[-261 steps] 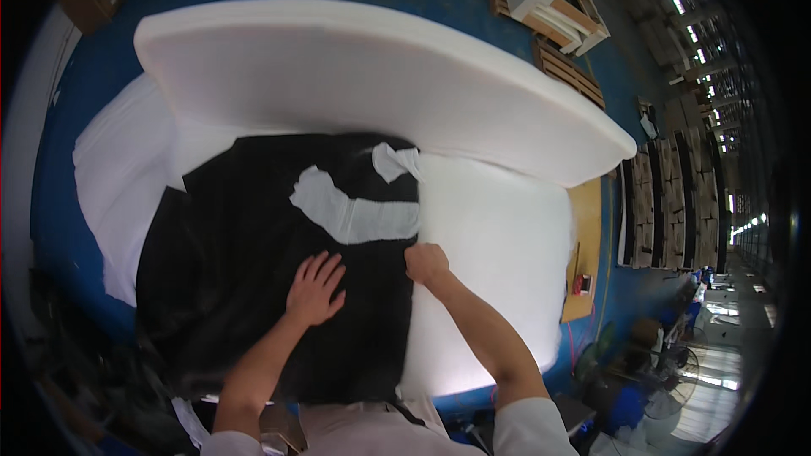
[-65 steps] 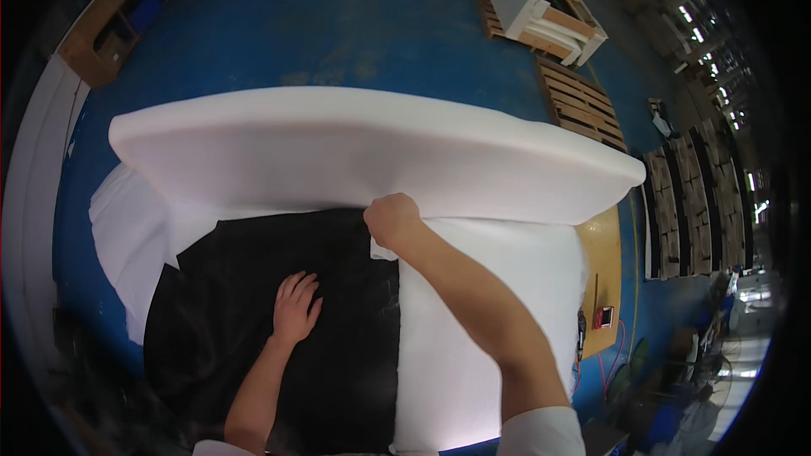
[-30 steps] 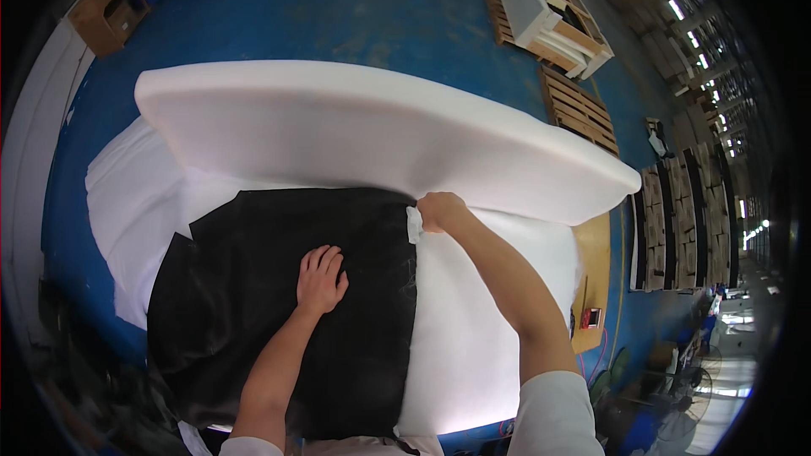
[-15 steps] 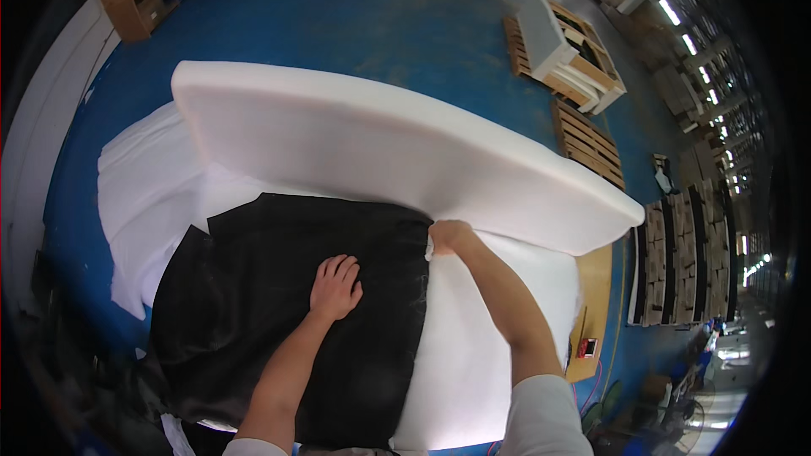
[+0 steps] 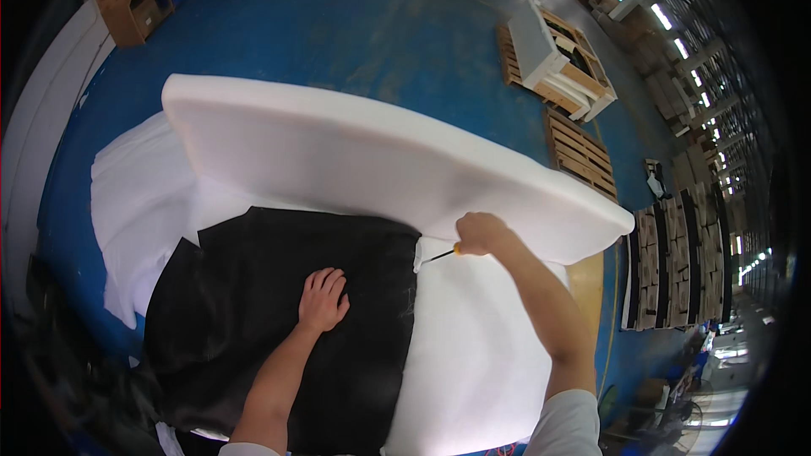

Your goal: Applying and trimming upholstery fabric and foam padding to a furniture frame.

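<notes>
Black fabric (image 5: 253,321) lies over the left part of a white padded sofa seat (image 5: 473,355), in front of its tall white foam backrest (image 5: 372,143). My left hand (image 5: 323,300) rests flat on the fabric, fingers spread a little. Closed round the yellow handle of a screwdriver-like tool (image 5: 441,256) is my right hand (image 5: 483,233), held above the seat close to the backrest. The tool's thin dark shaft points left, its tip at a small white flap (image 5: 417,255) on the fabric's right edge. Most of the handle is hidden in my fist.
White cloth (image 5: 139,203) hangs over the sofa's left end. Beyond the backrest is a blue floor (image 5: 338,34) with wooden pallets (image 5: 580,152) and a wooden frame piece (image 5: 566,63). Stacked panels (image 5: 676,266) stand at the right, a wooden shelf (image 5: 144,0) at the far left.
My right hand has moved right, away from the fabric's edge, and the tool's shaft now shows. My left hand stays on the fabric. The whole view has shifted slightly.
</notes>
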Tool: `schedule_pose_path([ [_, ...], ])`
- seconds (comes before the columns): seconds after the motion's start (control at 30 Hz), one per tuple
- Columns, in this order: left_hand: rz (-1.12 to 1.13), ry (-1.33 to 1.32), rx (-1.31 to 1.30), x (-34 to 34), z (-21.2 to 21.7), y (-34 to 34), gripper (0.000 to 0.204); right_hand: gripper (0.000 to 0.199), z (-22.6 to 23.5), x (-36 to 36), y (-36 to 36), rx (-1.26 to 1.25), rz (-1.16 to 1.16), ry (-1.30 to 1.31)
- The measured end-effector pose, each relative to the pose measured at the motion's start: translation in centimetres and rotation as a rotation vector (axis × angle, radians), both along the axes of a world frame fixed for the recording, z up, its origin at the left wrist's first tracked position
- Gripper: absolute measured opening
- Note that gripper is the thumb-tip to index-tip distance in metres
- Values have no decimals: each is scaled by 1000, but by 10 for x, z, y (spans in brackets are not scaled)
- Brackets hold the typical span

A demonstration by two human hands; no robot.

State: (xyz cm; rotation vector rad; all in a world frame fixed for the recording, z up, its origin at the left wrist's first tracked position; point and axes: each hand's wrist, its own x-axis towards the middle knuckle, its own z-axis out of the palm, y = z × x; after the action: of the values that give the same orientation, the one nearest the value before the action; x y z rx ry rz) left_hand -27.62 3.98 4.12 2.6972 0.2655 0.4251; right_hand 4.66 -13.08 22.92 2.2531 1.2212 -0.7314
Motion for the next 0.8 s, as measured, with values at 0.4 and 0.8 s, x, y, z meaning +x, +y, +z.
schedule_pose_path([
  [0.4,5,36,-31,3,-4,2,37,33,-102,-25,39,-5,-115,182],
  [0.8,-24,13,-12,6,-3,-2,36,31,-98,-39,33,-71,2,246],
])
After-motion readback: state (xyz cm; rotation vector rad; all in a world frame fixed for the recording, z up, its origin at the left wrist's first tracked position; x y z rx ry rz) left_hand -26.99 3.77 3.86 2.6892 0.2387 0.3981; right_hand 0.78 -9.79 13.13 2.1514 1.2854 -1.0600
